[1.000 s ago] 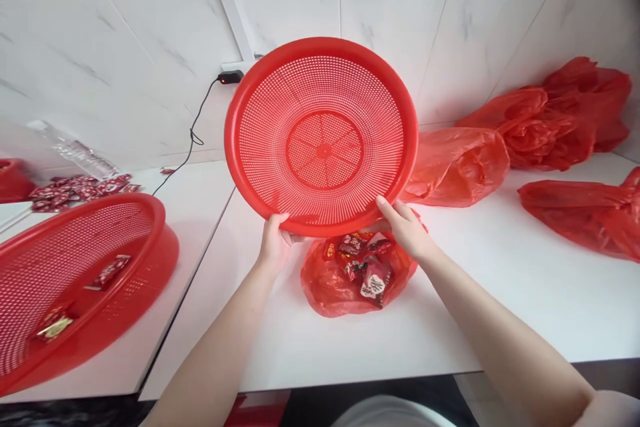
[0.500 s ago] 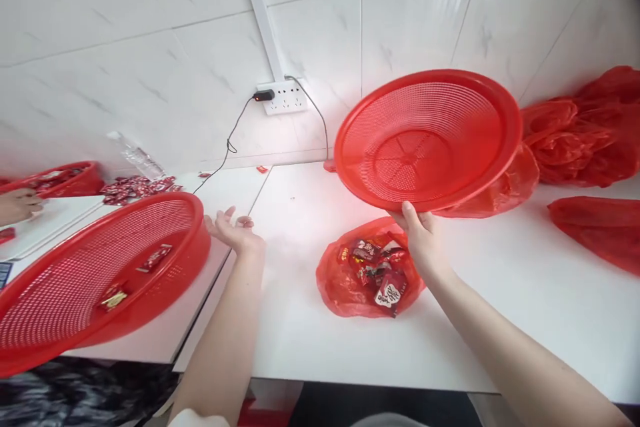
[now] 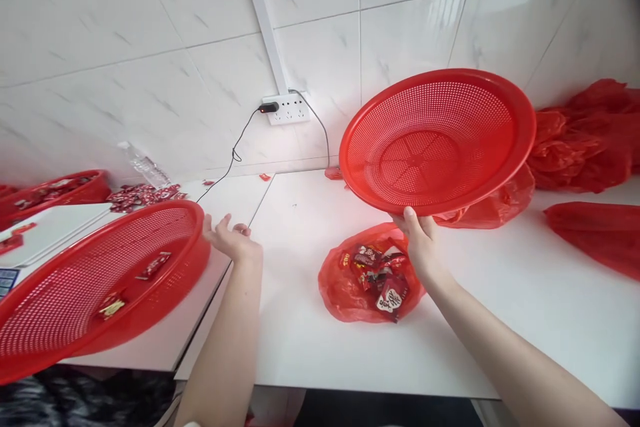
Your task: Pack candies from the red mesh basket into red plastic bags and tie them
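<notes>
My right hand (image 3: pixel 420 237) grips the near rim of a red mesh basket (image 3: pixel 437 140), which is tilted up towards me with nothing in it. Below it, an open red plastic bag (image 3: pixel 340 297) of wrapped snack packets (image 3: pixel 390 293) lies on the white table (image 3: pixel 300 340). On the left, my left hand (image 3: pixel 227 237) has its fingers apart, palm up, beside the rim of a second red basket (image 3: pixel 193 250). Its fingertips are next to that rim; whether they touch it is hard to tell. Inside this basket are two small wrapped packets (image 3: pixel 153 267).
Red plastic bags (image 3: pixel 590 140) are heaped at the back right, and another (image 3: pixel 600 233) lies in front. At the left stand a white box-like object (image 3: pixel 60 233), a pile of small packets (image 3: pixel 145 195) and another red basket (image 3: pixel 95 190). A cable (image 3: pixel 235 153) hangs from the wall socket.
The basket in my right hand has shifted slightly right. Another person's hand, seen at the far left before, is out of view. The view has tilted slightly upwards.
</notes>
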The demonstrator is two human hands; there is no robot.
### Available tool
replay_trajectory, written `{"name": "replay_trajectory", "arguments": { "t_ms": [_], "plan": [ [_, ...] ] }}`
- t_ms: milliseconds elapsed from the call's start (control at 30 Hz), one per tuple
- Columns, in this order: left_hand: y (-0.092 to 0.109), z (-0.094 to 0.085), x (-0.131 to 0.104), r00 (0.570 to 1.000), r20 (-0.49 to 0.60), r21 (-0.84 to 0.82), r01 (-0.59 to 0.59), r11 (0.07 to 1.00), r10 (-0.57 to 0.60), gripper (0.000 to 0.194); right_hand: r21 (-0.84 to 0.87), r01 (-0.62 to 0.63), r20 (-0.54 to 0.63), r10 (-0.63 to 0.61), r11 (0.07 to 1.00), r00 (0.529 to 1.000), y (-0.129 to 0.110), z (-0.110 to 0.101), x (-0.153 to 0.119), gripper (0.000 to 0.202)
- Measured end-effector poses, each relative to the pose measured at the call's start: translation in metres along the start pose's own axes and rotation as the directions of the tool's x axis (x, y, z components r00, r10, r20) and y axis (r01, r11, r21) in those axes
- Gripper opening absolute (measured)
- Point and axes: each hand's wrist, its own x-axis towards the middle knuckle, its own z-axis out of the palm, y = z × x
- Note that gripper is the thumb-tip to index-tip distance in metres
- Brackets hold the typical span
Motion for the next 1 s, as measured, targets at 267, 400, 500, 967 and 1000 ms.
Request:
{"name": "replay_trajectory", "arguments": {
  "t_ms": [267, 400, 500, 967, 1000],
  "plan": [
    [-0.001, -0.008, 0.027, 0.987, -0.127, 0.045, -0.089, 0.995, 0.094, 0.029, -0.011, -0.054, 0.001, 0.054, 0.999, 0.999, 0.002, 0.003, -0.002, 0.028],
    [-0.007, -0.005, 0.023, 0.984, -0.009, 0.077, -0.174, 0.982, 0.175, 0.021, -0.056, -0.098, -0.005, 0.098, 0.994, 0.995, -0.001, 0.006, -0.006, 0.028],
    [-0.02, 0.001, -0.002, 0.966, 0.159, 0.06, -0.216, 0.975, 0.204, 0.021, -0.086, -0.111, 0.027, 0.114, 0.99, 0.993, -0.001, 0.005, -0.009, 0.027],
    [-0.046, 0.0, -0.078, 0.793, 0.607, 0.122, -0.017, 0.992, -0.061, 0.019, 0.173, -0.324, 0.427, 0.226, 0.93, 0.876, -0.051, 0.002, 0.001, 0.031],
    [-0.046, 0.001, -0.076, 0.798, 0.595, 0.16, -0.003, 0.987, -0.094, 0.022, 0.14, -0.372, 0.49, 0.262, 0.918, 0.832, -0.059, 0.006, 0.0, 0.032]
  ]
}}
